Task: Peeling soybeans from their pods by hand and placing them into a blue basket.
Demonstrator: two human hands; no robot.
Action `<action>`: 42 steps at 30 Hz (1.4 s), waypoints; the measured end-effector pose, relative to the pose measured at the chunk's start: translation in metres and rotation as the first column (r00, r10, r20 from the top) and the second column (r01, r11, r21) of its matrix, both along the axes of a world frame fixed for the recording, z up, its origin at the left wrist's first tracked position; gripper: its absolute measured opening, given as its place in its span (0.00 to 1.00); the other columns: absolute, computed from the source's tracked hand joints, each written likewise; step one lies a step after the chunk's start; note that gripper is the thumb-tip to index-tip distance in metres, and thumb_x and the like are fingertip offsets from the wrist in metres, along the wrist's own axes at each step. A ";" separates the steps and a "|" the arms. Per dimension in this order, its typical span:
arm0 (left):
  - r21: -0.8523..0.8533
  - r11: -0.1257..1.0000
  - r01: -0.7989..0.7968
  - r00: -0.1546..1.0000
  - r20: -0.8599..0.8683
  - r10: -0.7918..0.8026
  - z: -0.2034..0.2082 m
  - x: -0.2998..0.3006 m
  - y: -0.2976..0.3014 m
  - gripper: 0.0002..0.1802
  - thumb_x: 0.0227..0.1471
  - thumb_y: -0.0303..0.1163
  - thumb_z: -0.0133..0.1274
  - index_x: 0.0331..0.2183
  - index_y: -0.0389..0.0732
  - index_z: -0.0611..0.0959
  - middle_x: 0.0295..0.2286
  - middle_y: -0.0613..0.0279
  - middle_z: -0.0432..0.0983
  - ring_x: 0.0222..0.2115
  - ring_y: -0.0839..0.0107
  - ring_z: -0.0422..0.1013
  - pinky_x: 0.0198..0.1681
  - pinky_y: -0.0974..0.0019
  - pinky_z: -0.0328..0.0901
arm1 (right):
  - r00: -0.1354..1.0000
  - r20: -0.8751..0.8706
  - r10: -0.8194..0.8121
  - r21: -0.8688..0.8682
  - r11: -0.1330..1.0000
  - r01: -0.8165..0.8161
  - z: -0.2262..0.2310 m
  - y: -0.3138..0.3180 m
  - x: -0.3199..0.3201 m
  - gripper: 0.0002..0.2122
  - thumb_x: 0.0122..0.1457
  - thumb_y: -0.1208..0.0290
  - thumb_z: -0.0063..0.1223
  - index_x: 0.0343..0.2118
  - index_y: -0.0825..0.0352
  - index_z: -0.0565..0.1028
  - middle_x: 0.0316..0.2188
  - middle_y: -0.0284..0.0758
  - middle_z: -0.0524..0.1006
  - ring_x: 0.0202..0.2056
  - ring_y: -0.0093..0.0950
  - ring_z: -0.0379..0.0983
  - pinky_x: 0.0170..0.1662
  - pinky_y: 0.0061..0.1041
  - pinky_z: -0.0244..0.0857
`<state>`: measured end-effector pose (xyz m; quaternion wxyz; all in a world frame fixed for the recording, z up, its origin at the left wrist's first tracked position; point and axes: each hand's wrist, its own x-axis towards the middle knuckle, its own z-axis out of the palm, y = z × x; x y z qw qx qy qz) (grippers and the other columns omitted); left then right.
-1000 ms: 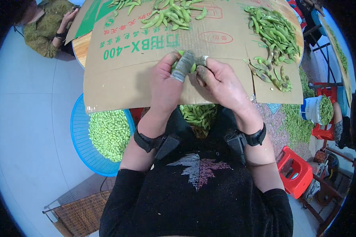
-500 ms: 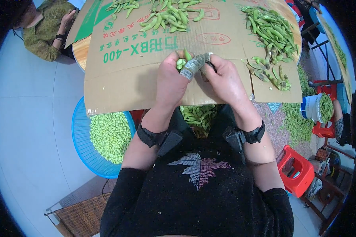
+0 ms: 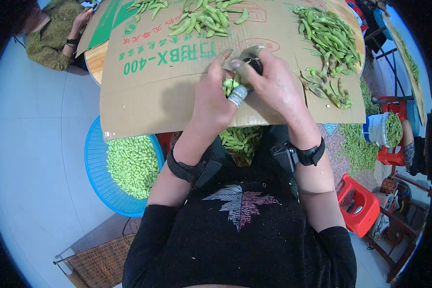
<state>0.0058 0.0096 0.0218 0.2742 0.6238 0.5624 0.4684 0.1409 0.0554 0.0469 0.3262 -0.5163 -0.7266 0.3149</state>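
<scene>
Both hands together over the near edge of a flattened brown cardboard sheet (image 3: 168,91) printed in green, serving as the work surface. Left hand (image 3: 215,98) cupped narrow, fingers curled around a small clutch of green soybean pods (image 3: 229,85), thumb tip up toward the right hand. Right hand (image 3: 273,81) pressed close against the left, closed on the same pods, with a wrapped strip of pale patterned tape (image 3: 238,95) around one finger and a dark rounded bit at the fingertips, too hidden to identify. Black bands with small devices strapped on both wrists (image 3: 185,169).

On the cardboard, well apart from the hands: a loose heap of fresh green pods (image 3: 204,19) at the far middle, a larger pile of green pods (image 3: 329,33) at the far right, and just beside the right hand a scatter of duller, brownish split pods (image 3: 329,91). Below the sheet's edge, between the forearms, more green pods (image 3: 240,139) lying low in the lap area. At the left, a round blue plastic basket (image 3: 93,168) partly under the cardboard, filled with pale green shelled beans (image 3: 132,163). At the right, a red plastic stool (image 3: 357,206), a white bucket of pods (image 3: 384,128), and green pods spread on the floor. Upper left, another person in an olive top (image 3: 50,36), seated at the cardboard's far corner.
</scene>
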 end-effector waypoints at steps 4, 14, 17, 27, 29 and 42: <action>0.099 0.993 0.061 0.992 0.101 -0.071 -0.001 -0.010 -0.003 0.35 0.38 0.24 0.60 0.51 0.40 0.66 0.22 0.65 0.70 0.24 0.76 0.67 0.29 0.71 0.64 | 0.958 -0.238 0.158 -0.131 0.973 -0.193 -0.013 0.001 0.002 0.12 0.54 0.63 0.51 0.29 0.70 0.72 0.21 0.36 0.74 0.22 0.30 0.70 0.26 0.27 0.63; -0.006 0.868 0.496 0.318 0.932 -0.176 0.006 -0.021 -0.002 0.22 0.50 0.25 0.47 0.49 0.38 0.70 0.26 0.68 0.72 0.18 0.87 0.62 0.16 0.84 0.52 | 0.222 -0.963 -0.154 -0.266 0.689 -0.674 -0.020 -0.019 -0.003 0.07 0.60 0.69 0.43 0.39 0.65 0.66 0.15 0.22 0.60 0.11 0.11 0.48 0.17 0.09 0.51; -0.078 0.903 0.421 0.294 0.954 -0.055 -0.005 -0.028 0.006 0.17 0.53 0.24 0.41 0.46 0.37 0.72 0.28 0.64 0.73 0.19 0.86 0.63 0.17 0.84 0.53 | 0.164 -0.958 -0.235 -0.286 0.805 -0.520 -0.008 -0.010 -0.005 0.06 0.62 0.70 0.39 0.38 0.65 0.65 0.17 0.25 0.63 0.12 0.12 0.49 0.17 0.10 0.47; -0.140 0.973 0.185 0.311 0.947 0.077 -0.015 -0.009 0.004 0.11 0.48 0.17 0.45 0.36 0.37 0.76 0.26 0.66 0.74 0.19 0.85 0.64 0.20 0.83 0.56 | 0.853 -0.521 -0.032 -0.281 0.950 -0.136 -0.021 -0.022 -0.013 0.10 0.59 0.67 0.45 0.27 0.69 0.69 0.15 0.27 0.69 0.19 0.15 0.63 0.23 0.18 0.59; -0.127 0.970 0.206 0.367 0.929 0.044 -0.014 -0.009 0.005 0.10 0.49 0.18 0.45 0.34 0.38 0.76 0.26 0.67 0.74 0.19 0.85 0.64 0.20 0.83 0.56 | 0.883 -0.468 -0.005 -0.296 0.943 -0.151 -0.017 -0.021 -0.010 0.11 0.59 0.66 0.44 0.27 0.69 0.69 0.15 0.27 0.69 0.18 0.16 0.63 0.23 0.18 0.59; -0.076 0.993 0.094 0.510 0.860 0.017 -0.014 -0.004 0.000 0.07 0.47 0.19 0.47 0.32 0.37 0.76 0.23 0.70 0.70 0.19 0.84 0.62 0.19 0.81 0.55 | 0.664 -0.739 -0.113 -0.574 0.623 -0.532 0.001 -0.026 0.001 0.09 0.62 0.69 0.35 0.29 0.66 0.66 0.16 0.26 0.64 0.13 0.11 0.49 0.14 0.11 0.41</action>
